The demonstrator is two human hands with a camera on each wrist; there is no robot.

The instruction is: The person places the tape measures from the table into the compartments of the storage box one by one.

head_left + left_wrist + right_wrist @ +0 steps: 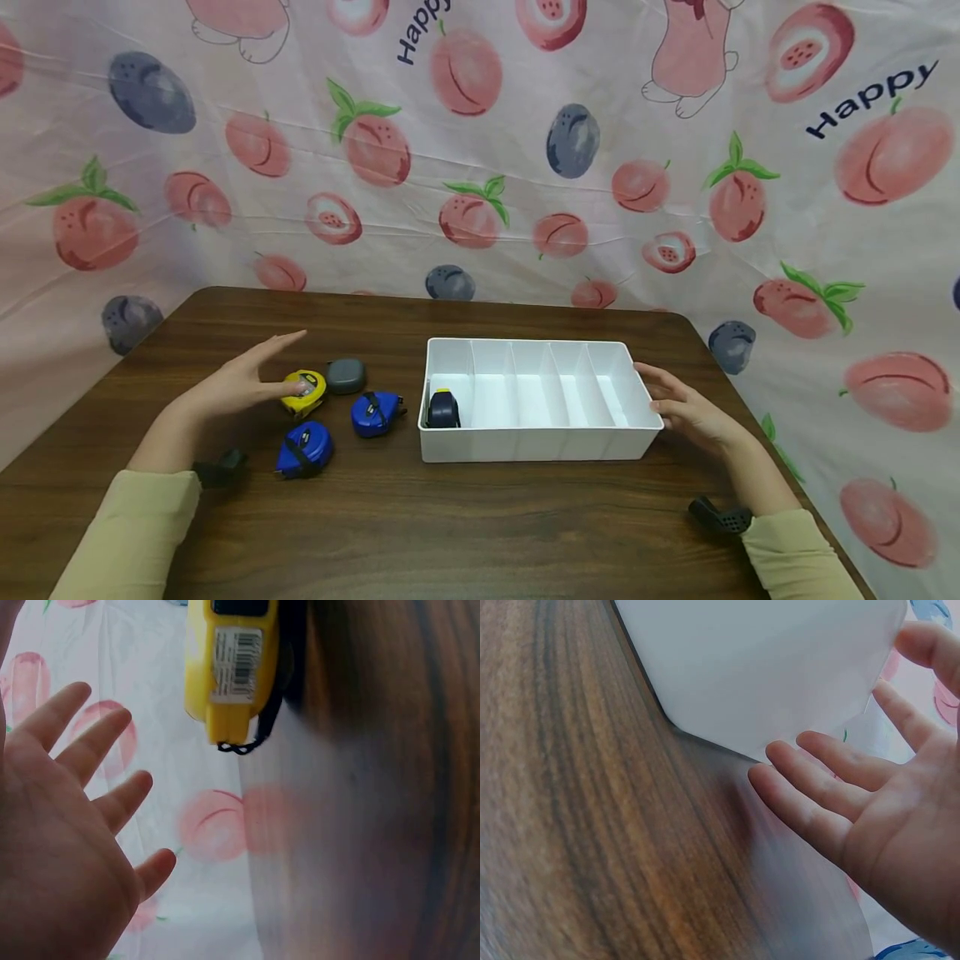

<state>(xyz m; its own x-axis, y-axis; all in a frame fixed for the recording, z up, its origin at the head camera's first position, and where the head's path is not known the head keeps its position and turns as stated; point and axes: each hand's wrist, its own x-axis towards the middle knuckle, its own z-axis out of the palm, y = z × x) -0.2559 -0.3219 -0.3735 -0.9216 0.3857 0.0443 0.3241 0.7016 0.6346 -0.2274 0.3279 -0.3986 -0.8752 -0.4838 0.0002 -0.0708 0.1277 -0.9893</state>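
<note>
My left hand (228,387) is spread beside and over a yellow tape measure (306,392), its thumb overlapping the tape in the head view. The left wrist view shows the fingers apart from the yellow tape measure (232,671), which has a barcode label and a black strap. At the right end of a white divided box (532,444), my right hand (690,414) has its thumb at the rim. Its fingers are extended along the box's end wall (765,675) in the right wrist view. A dark tape measure (443,412) with a yellow top stands in the leftmost compartment.
Two blue tape measures (303,450) with black straps lie near the left hand, one closer to the box. A grey rounded case (346,377) sits next to the yellow tape. Behind the brown wooden table (450,533) hangs a fruit-patterned curtain (495,167).
</note>
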